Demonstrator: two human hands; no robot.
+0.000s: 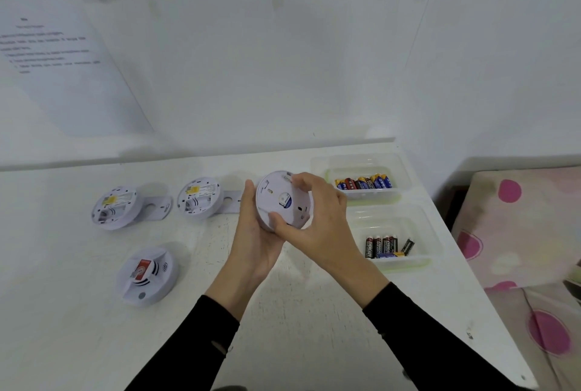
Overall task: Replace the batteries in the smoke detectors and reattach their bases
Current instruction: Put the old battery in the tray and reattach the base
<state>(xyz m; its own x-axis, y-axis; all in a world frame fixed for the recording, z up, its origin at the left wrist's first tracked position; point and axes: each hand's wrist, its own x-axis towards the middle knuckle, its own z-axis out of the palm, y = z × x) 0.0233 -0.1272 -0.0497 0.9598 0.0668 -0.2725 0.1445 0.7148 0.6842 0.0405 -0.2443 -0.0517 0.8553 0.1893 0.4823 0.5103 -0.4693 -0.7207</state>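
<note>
I hold a round white smoke detector (pixel 280 200) upright above the table, its flat base side facing me. My left hand (pixel 256 233) cups it from the left and below. My right hand (pixel 314 217) grips its rim from the right, thumb at the bottom edge, fingers over the top. Two more detectors (pixel 113 207) (pixel 198 197) lie open side up at the back left, each with a loose base plate (pixel 160 206) (pixel 232 201) beside it. A fourth detector (pixel 147 274) lies face up in front, bearing a red sticker.
Two clear plastic trays stand at the table's right: the far tray (pixel 361 161) holds several blue, red and gold batteries, the near tray (pixel 421 233) several dark ones. The table edge runs diagonally at right, beside a pink-spotted fabric (pixel 518 227). Papers hang on the wall.
</note>
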